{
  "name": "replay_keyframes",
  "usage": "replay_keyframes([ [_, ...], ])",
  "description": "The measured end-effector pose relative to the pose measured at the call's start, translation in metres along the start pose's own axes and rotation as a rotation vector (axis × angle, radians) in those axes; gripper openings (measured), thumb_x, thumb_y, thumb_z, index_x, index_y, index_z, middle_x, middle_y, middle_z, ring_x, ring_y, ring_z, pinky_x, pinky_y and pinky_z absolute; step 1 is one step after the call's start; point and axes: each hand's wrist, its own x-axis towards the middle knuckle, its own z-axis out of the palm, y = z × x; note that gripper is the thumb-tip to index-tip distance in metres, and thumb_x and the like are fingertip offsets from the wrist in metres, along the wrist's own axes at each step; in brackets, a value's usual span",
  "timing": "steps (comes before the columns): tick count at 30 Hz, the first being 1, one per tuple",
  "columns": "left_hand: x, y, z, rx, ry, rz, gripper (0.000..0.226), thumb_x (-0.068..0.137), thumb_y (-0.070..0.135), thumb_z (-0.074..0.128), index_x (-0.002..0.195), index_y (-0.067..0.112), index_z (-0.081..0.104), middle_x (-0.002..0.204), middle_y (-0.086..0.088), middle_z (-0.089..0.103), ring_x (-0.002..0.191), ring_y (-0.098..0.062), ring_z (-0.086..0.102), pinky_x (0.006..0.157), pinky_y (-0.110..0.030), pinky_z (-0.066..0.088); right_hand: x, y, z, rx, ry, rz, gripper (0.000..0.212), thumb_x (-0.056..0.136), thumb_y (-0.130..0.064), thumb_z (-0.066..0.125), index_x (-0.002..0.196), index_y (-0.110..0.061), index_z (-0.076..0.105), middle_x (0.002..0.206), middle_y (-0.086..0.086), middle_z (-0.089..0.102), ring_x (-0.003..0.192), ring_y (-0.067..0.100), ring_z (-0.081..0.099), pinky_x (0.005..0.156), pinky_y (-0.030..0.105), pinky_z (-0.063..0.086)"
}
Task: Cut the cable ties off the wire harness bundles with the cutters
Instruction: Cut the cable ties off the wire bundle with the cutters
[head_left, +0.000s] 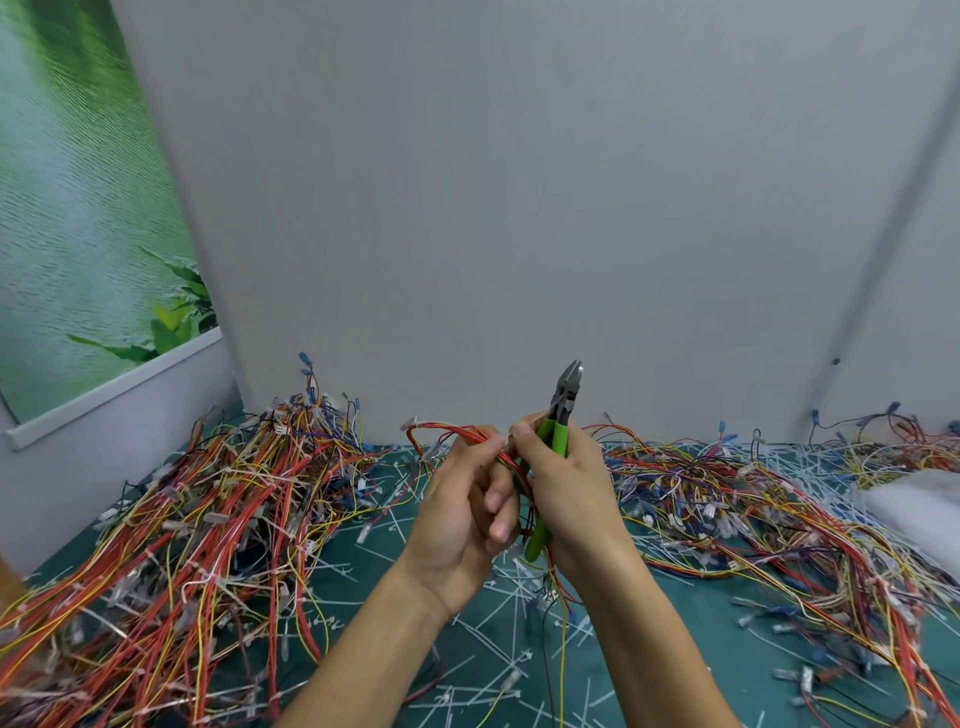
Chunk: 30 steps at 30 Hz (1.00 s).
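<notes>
Wire harness bundle (457, 434) of red and orange leads is raised above the teal worktop (691, 613), held between both hands in front of the grey wall (519, 208). The left hand (462, 514) pinches the wires near their looped end. The right hand (566, 483) grips the green-handled cutters (561, 415), tips pointing up and clear of the wires, while its fingertips also touch the bundle. Heaped harnesses lie to the left (208, 509) and right (727, 499), with cut cable ties (498, 639) scattered between them.
</notes>
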Motion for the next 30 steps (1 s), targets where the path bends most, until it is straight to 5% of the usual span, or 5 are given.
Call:
replay_keyframes([
  [6, -0.003, 0.007, 0.0, 0.182, -0.032, 0.098, 0.01, 0.09, 0.034, 0.064, 0.084, 0.027, 0.061, 0.058, 0.003, 0.038, 0.036, -0.012, 0.044, 0.043, -0.022, 0.019, 0.003, -0.004, -0.008, 0.035, -0.064, 0.014, 0.017, 0.104, -0.017, 0.059, 0.087, -0.013, 0.062, 0.08, 0.007, 0.061, 0.078, 0.022, 0.057, 0.075, 0.038, 0.047],
  [16, -0.002, 0.032, -0.02, 0.455, 0.0, 0.154, 0.042, 0.099, 0.048, 0.052, 0.072, 0.018, 0.062, 0.064, -0.004, 0.054, 0.041, -0.02, 0.054, 0.037, -0.02, 0.034, 0.012, -0.01, -0.027, 0.029, -0.18, 0.047, 0.017, 0.102, -0.025, 0.063, 0.09, -0.016, 0.071, 0.086, 0.0, 0.075, 0.083, 0.014, 0.068, 0.082, 0.046, 0.057],
  [20, 0.001, 0.024, -0.018, 0.462, 0.024, 0.21, 0.021, 0.093, 0.039, 0.067, 0.086, 0.02, 0.071, 0.058, 0.0, 0.049, 0.038, -0.017, 0.05, 0.038, -0.02, 0.034, 0.008, -0.01, -0.027, -0.057, -0.203, -0.037, 0.014, 0.096, -0.033, 0.072, 0.089, -0.021, 0.074, 0.078, -0.004, 0.071, 0.077, 0.013, 0.065, 0.078, 0.04, 0.057],
  [24, 0.004, 0.016, -0.016, 0.411, 0.036, 0.218, 0.028, 0.086, 0.046, 0.075, 0.097, 0.021, 0.069, 0.051, -0.002, 0.047, 0.035, -0.018, 0.047, 0.039, -0.02, 0.032, 0.006, -0.008, -0.022, -0.079, -0.221, -0.138, 0.009, 0.098, -0.021, 0.07, 0.089, -0.017, 0.071, 0.071, -0.006, 0.066, 0.069, 0.008, 0.058, 0.065, 0.02, 0.048],
  [30, 0.005, 0.013, -0.02, 0.376, -0.058, 0.137, 0.041, 0.085, 0.051, 0.074, 0.115, 0.024, 0.067, 0.052, -0.003, 0.046, 0.037, -0.018, 0.047, 0.04, -0.021, 0.033, 0.004, -0.006, -0.018, -0.048, -0.171, -0.153, 0.007, 0.097, -0.011, 0.07, 0.092, -0.006, 0.072, 0.078, 0.005, 0.073, 0.075, 0.011, 0.066, 0.069, 0.021, 0.055],
])
